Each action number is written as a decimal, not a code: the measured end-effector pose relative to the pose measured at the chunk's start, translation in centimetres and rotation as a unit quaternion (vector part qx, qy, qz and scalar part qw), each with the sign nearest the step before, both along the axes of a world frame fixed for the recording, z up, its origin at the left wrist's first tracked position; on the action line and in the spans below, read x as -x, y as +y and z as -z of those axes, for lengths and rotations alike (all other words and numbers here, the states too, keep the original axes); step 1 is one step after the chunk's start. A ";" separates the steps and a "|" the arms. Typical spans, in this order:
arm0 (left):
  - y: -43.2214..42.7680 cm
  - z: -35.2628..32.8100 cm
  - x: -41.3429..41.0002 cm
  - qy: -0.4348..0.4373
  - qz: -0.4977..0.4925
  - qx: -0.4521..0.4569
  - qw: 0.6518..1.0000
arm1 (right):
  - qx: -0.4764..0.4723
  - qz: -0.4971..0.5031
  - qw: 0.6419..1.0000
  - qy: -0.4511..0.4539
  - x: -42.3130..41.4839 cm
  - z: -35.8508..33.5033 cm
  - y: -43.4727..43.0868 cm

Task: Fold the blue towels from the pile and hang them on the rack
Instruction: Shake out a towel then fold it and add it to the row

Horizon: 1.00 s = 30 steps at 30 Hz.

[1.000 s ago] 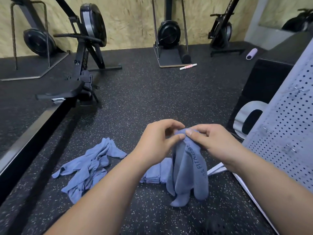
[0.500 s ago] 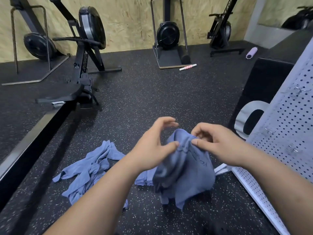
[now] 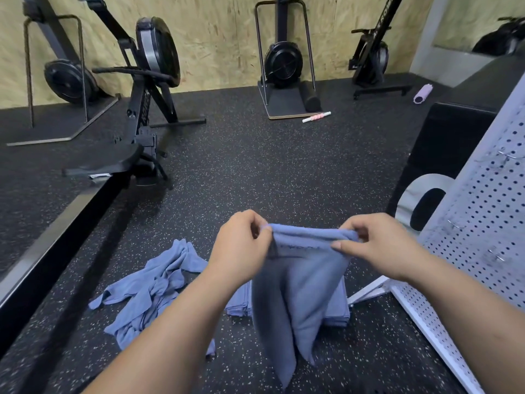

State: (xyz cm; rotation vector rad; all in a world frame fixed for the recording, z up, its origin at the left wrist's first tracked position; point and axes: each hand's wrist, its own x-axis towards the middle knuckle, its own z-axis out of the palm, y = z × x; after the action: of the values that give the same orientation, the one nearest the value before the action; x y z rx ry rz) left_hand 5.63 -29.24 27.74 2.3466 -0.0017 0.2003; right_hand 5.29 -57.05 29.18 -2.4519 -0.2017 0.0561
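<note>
Two bare hands, one blue towel stretched between them.

- Left grip: thumb and curled fingers pinch the left corner of the towel's top edge.
- Right grip: thumb and curled fingers pinch the right corner of the same edge.
- Held towel: in the air just left of the rack. Its top edge is pulled level between both grips and the cloth hangs down in two points. Faint lettering sits under the edge, unreadable.
- Rack: white perforated panel, leaning, with small metal hooks on its face.
- Folded stack: blue towels lying flat on the floor by the rack's foot, partly hidden behind the held towel.
- Loose pile: crumpled blue towels on the floor, farther left of the rack.
- Rowing machine: well left of the rack.
- Pink roller: on the floor well beyond the rack, near the far wall.
</note>
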 end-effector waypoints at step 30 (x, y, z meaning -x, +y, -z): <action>-1.1 0.1 0.4 -0.016 0.154 0.058 0.986 | -0.118 -0.043 0.992 -0.027 0.8 1.6 4.1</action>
State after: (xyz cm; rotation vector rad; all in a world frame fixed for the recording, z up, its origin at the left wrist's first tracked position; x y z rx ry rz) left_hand 5.22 -30.31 27.68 2.1918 -0.3580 0.0829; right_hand 4.50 -52.93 27.61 -2.2095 -0.3206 0.0027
